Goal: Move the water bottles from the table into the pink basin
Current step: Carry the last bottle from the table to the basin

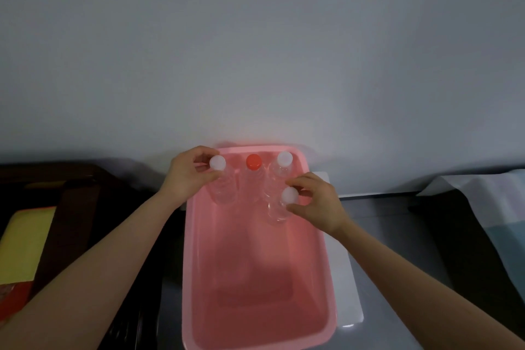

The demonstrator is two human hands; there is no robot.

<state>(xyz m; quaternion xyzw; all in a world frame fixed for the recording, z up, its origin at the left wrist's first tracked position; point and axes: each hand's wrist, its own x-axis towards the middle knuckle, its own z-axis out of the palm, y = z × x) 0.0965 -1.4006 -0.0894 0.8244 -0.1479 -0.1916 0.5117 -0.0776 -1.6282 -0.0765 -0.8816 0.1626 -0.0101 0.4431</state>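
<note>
A pink basin [255,307] stands lengthwise in front of me. Several clear water bottles stand upright at its far end. My left hand [187,173] grips the neck of a white-capped bottle [218,163] at the far left corner. My right hand [315,202] pinches the neck of another white-capped bottle [289,196] nearer to me on the right. Between them at the back stand a red-capped bottle [253,162] and a third white-capped bottle [284,159], both untouched.
The basin rests on a white board [349,278] on a grey table [377,221] against a pale wall. A dark cabinet with yellow and red items [25,241] lies to the left. White and blue sheets [497,207] lie at the right.
</note>
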